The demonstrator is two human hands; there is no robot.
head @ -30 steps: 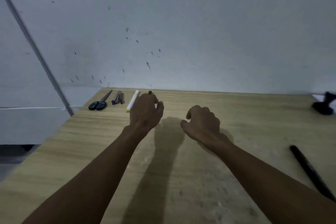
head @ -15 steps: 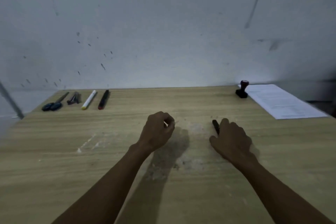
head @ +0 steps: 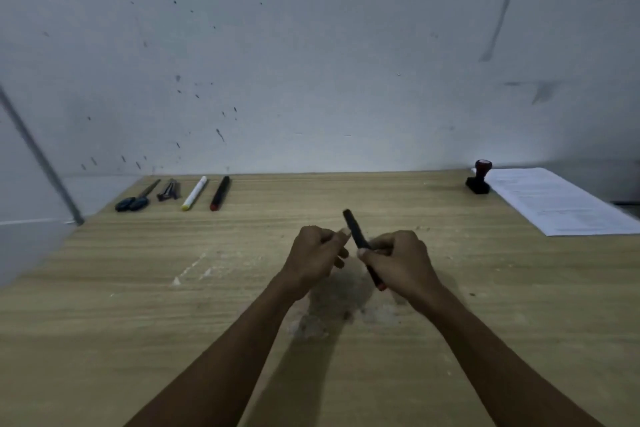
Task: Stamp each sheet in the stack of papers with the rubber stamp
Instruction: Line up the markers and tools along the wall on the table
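Note:
A rubber stamp (head: 479, 178) with a dark base and red knob stands upright at the back right of the wooden table (head: 104, 322), touching the left edge of a stack of printed papers (head: 561, 204). Both hands are at the table's middle, far from the stamp. My right hand (head: 398, 260) grips a black marker (head: 354, 230) with a red lower end, tilted up and to the left. My left hand (head: 317, 255) is curled just left of it, its thumb tip at the marker's upper part.
Along the back left lie scissors (head: 133, 202), a small dark clip-like tool (head: 168, 190), a white marker with a yellow end (head: 194, 193) and another black marker with a red end (head: 219, 193). A grey wall rises behind the table.
My right hand has picked the black marker up off the table and raised it. My left hand moved in beside it. The view shifted slightly left.

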